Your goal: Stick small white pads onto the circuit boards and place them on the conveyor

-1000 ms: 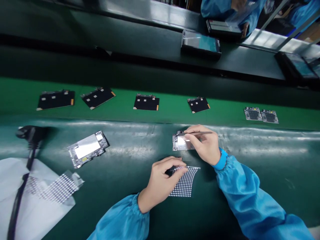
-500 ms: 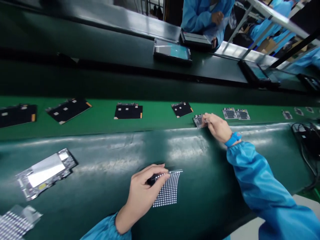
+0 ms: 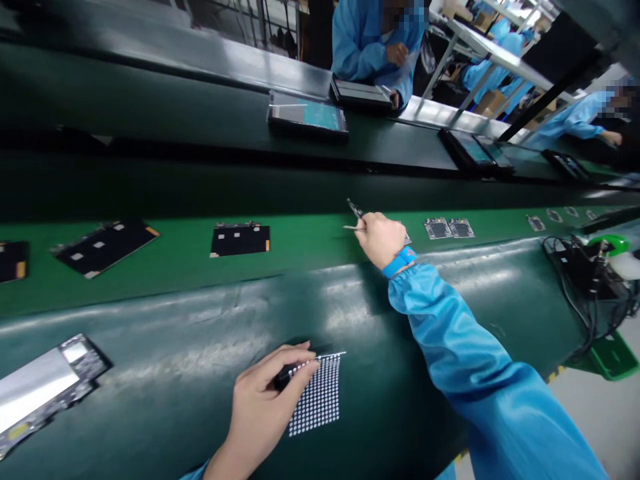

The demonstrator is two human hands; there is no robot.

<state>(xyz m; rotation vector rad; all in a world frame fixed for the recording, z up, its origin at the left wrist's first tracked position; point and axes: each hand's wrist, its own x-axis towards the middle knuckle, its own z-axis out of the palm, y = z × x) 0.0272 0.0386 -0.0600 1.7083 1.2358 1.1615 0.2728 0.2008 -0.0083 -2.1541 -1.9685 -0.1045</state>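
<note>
My left hand [image 3: 273,403] is closed on a sheet of small white round dots [image 3: 317,393], held low over the dark green work surface. A dark object [image 3: 284,379], whose kind I cannot make out, also sits in its grip. My right hand [image 3: 381,237] reaches over the green belt, fingers closed on a thin board [image 3: 355,209] tilted nearly edge-on and partly hidden. Behind its wrist shows the edge of a small circuit board [image 3: 406,237]. Left of it on the belt lies a black-faced board [image 3: 240,240]. At lower left rests a larger circuit board with a silver plate [image 3: 40,385].
Further black boards [image 3: 107,249] lie along the belt [image 3: 310,247], with small circuit boards [image 3: 450,228] to the right. Framed screens [image 3: 307,117] stand on the shelf beyond, where a co-worker [image 3: 373,50] sits. Cables and a black device [image 3: 575,267] occupy the right end.
My right hand has left the small circuit board, moved left and taken hold of a black board, now tilted up from the belt. My left hand keeps its grip; the view has shifted right.
</note>
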